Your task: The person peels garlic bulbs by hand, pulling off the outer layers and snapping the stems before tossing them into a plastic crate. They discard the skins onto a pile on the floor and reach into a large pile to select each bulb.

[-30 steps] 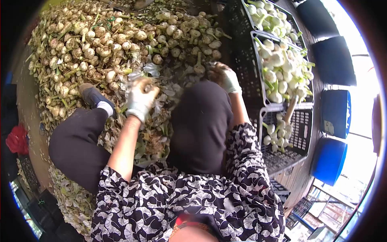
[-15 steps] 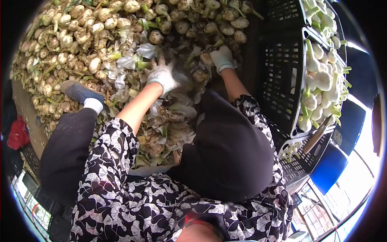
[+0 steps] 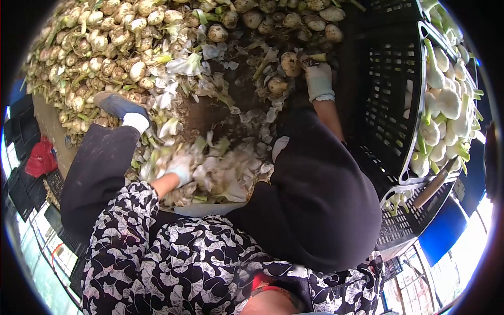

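My left hand (image 3: 180,173), in a pale glove and smeared by motion, is low in a heap of loose garlic skins (image 3: 226,176) between my legs. Its fingers do not show clearly. Farther out, my gloved right hand (image 3: 319,81) has its fingers closed at the stem of a dirt-stained garlic bulb (image 3: 290,64), which sticks out to the left of the glove. Another soiled bulb (image 3: 277,85) lies on the ground just below it.
A large pile of unpeeled garlic (image 3: 100,52) spreads at the left and back. Black crates (image 3: 388,100) stand at the right, one filled with clean white garlic (image 3: 446,105). A wooden-handled tool (image 3: 433,188) rests at the crate's near corner. My shoe (image 3: 114,105) touches the pile.
My left hand has swept back towards my body with loose skins, baring dark ground ahead. The right hand, closed at a bulb, appears farther right. The whole view has shifted somewhat.
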Tool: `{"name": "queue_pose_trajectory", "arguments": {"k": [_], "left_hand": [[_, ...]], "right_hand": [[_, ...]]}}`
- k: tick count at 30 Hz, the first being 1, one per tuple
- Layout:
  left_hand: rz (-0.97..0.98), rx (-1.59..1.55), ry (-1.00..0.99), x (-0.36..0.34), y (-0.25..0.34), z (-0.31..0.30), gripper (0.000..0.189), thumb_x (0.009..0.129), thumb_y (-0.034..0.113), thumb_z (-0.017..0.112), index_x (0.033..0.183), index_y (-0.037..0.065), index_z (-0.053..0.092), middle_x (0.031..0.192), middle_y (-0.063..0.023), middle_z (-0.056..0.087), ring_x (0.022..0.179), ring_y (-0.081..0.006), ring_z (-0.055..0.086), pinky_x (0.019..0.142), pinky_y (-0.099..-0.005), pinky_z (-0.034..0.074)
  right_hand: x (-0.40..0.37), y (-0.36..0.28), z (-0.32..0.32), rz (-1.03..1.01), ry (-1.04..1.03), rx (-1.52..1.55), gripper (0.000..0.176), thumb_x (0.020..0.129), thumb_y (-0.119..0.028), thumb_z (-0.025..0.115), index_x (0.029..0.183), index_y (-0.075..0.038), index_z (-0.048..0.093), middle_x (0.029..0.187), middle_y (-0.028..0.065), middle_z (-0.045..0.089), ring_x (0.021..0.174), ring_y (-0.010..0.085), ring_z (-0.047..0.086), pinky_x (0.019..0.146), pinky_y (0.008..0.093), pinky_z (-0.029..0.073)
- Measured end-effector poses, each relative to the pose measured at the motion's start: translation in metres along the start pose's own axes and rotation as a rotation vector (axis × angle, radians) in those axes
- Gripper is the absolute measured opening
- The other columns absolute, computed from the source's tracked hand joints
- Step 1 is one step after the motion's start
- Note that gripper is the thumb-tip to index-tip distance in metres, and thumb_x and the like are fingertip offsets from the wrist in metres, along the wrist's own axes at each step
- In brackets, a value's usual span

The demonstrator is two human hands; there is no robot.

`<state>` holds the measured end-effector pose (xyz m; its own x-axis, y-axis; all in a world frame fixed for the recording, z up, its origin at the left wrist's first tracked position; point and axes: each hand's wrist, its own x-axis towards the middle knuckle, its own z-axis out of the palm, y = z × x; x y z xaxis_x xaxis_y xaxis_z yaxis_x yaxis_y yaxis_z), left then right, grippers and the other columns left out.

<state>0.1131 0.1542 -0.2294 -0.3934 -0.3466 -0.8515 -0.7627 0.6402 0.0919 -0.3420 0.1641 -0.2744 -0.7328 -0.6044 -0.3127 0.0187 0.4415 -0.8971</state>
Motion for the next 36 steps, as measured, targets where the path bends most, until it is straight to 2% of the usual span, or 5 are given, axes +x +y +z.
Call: {"name": "queue_pose_trajectory", "arguments": {"k": [4, 9, 14, 27, 36], "left_hand": [[-0.124, 0.061, -0.647, 0.024, -0.026, -0.022, 0.055, 0.068, 0.037, 0.068, 0.112, 0.004, 0.064, 0.11, -0.019, 0.064, 0.099, -0.0327, 0.063, 0.088, -0.0386, 0.05], [0.032, 0.265, -0.225, 0.044, 0.061, -0.209, 0.065, 0.066, 0.047, 0.072, 0.119, 0.01, 0.062, 0.111, -0.0133, 0.065, 0.101, -0.0242, 0.063, 0.086, -0.034, 0.051], [0.713, -1.903, -0.37, 0.053, 0.131, -0.263, 0.069, 0.085, 0.052, 0.06, 0.132, 0.004, 0.043, 0.115, -0.0153, 0.059, 0.094, -0.0307, 0.065, 0.076, -0.0384, 0.057], [0.665, -0.671, 1.296, 0.058, 0.165, -0.251, 0.076, 0.061, 0.009, 0.084, 0.128, 0.003, 0.049, 0.125, -0.0124, 0.053, 0.111, -0.0257, 0.055, 0.093, -0.0343, 0.047], [0.659, -0.944, 1.164, 0.063, 0.157, -0.243, 0.074, 0.06, 0.015, 0.085, 0.124, -0.002, 0.052, 0.122, -0.0163, 0.055, 0.11, -0.0295, 0.055, 0.096, -0.0363, 0.044]], "right_hand": [[-0.012, -0.017, -0.008, -0.089, -0.077, 0.202, 0.02, 0.086, -0.019, 0.062, 0.098, -0.003, 0.065, 0.091, 0.0082, 0.067, 0.081, 0.0223, 0.062, 0.073, 0.0334, 0.046], [-0.022, -0.048, -0.02, -0.232, -0.444, 0.736, 0.035, 0.085, -0.024, 0.066, 0.105, 0.004, 0.06, 0.1, 0.0083, 0.064, 0.092, 0.0162, 0.061, 0.082, 0.0291, 0.049], [-0.038, -0.118, -0.017, -0.278, -0.621, 0.779, 0.053, 0.083, -0.024, 0.07, 0.122, 0.005, 0.05, 0.11, 0.0115, 0.063, 0.098, 0.0159, 0.061, 0.087, 0.0293, 0.048], [-0.057, -0.146, 0.001, -0.027, -0.315, 0.474, 0.042, 0.087, -0.036, 0.065, 0.1, 0.004, 0.061, 0.082, 0.0033, 0.061, 0.075, 0.0083, 0.054, 0.067, 0.0237, 0.045], [-0.064, -0.149, -0.011, -0.157, -0.364, 0.406, 0.035, 0.085, -0.026, 0.066, 0.102, 0.004, 0.062, 0.09, 0.0065, 0.066, 0.083, 0.0092, 0.058, 0.075, 0.0254, 0.048]]}}
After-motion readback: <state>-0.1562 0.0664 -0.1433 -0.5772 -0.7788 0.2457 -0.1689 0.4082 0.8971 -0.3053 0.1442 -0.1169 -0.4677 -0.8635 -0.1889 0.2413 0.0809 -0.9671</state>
